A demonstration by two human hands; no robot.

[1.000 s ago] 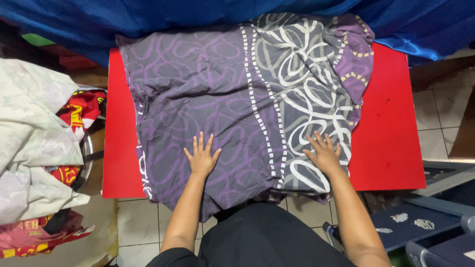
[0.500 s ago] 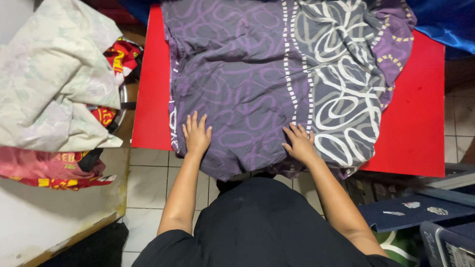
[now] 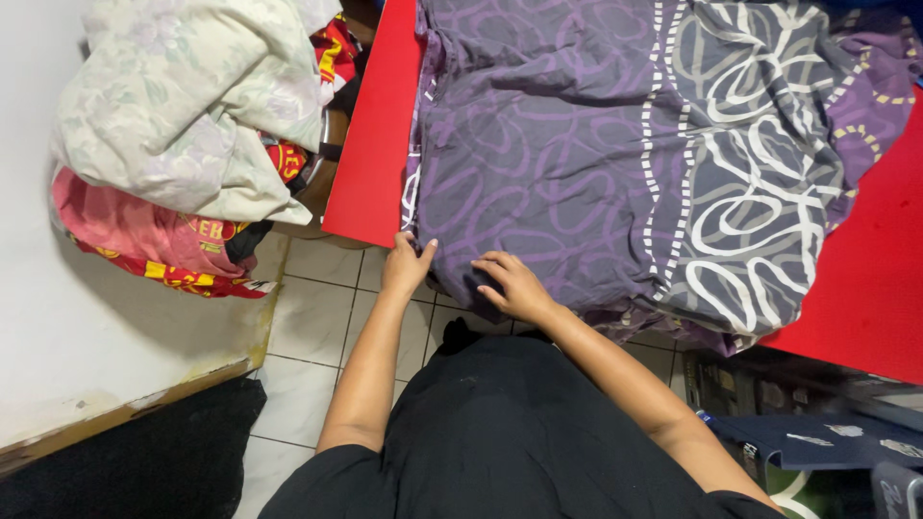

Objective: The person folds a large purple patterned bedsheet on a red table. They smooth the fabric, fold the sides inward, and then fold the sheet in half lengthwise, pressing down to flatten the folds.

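Both hands have been slid off the flat cloth to the near left corner of the red surface (image 3: 370, 183). There the purple swirl-patterned bedsheet (image 3: 577, 163) is pinched at its hanging edge by the left hand (image 3: 406, 264), while the right hand (image 3: 514, 285) is curled loosely over the hem beside it, so smoothing appears finished.

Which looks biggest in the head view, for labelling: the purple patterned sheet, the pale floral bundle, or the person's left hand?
1. Purple patterned sheet, spread over the red table.
2. Pale floral bundle.
3. Left hand, gripping the sheet's near corner; clearly the smallest.
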